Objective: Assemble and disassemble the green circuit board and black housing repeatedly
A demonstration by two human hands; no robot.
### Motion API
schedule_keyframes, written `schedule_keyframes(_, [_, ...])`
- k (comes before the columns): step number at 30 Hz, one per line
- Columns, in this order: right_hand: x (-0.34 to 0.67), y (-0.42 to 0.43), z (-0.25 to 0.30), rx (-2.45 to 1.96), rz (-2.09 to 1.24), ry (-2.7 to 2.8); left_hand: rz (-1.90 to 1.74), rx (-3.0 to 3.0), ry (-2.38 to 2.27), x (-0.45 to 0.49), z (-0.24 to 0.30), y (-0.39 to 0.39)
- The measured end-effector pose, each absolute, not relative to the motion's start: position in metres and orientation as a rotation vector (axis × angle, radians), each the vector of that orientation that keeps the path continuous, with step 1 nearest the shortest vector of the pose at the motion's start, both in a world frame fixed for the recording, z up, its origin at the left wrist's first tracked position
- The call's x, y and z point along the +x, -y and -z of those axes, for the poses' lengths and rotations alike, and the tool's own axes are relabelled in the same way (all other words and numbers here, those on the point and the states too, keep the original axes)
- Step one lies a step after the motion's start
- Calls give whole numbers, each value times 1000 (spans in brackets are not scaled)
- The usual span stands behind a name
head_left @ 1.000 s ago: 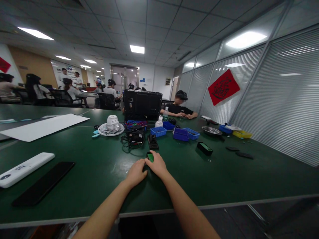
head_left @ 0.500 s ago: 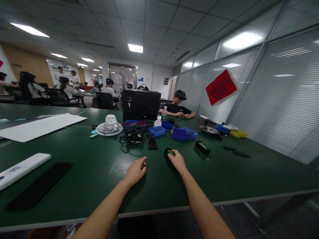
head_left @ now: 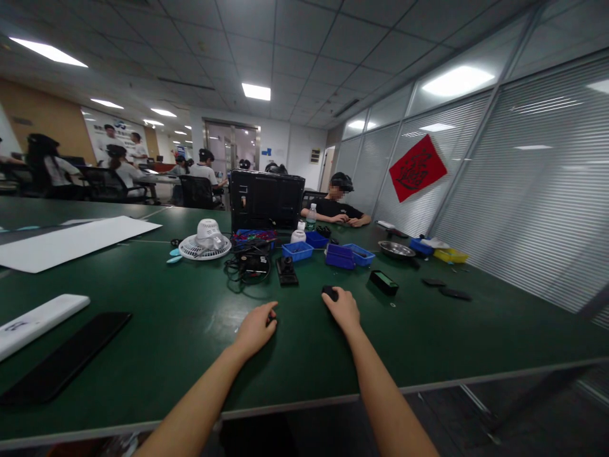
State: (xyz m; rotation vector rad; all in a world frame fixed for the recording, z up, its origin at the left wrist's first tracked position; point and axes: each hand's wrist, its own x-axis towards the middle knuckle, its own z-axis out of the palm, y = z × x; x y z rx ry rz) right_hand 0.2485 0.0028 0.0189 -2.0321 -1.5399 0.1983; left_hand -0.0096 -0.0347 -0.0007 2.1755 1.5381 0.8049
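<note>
My right hand point(head_left: 343, 308) is closed around a small black case point(head_left: 329, 293), whose dark end points away from me; my fingers and palm cover most of it. To its left, my left hand point(head_left: 257, 327) rests low over the green table with its fingers curled. Something small and dark shows between that thumb and forefinger, too little to name. Right of my right hand lies a similar black case point(head_left: 383, 283) with a green face on top. Beside that sits a small pale ring point(head_left: 392, 305).
Blue bins point(head_left: 297, 252), a black stand point(head_left: 287, 271), tangled cables point(head_left: 247, 266) and a white fan part point(head_left: 207, 244) line the table's middle. A metal dish point(head_left: 396, 249) is at right. A white bar point(head_left: 40, 324) and black panel point(head_left: 66, 355) lie left. A co-worker point(head_left: 339, 206) sits opposite.
The black case in my right hand has been turned, so the green inside no longer shows. My left hand has stayed nearly in place. The view has shifted slightly.
</note>
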Motion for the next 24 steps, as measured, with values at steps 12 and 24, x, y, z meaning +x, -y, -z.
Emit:
schedule_keyframes(12, [260, -9, -23, -2054, -358, 1378, -803, 2215, -1500, -10, 2, 36])
schedule_keyframes(24, [265, -1, -30, -2270, -333, 1342, -802, 2245, -1513, -10, 4, 35])
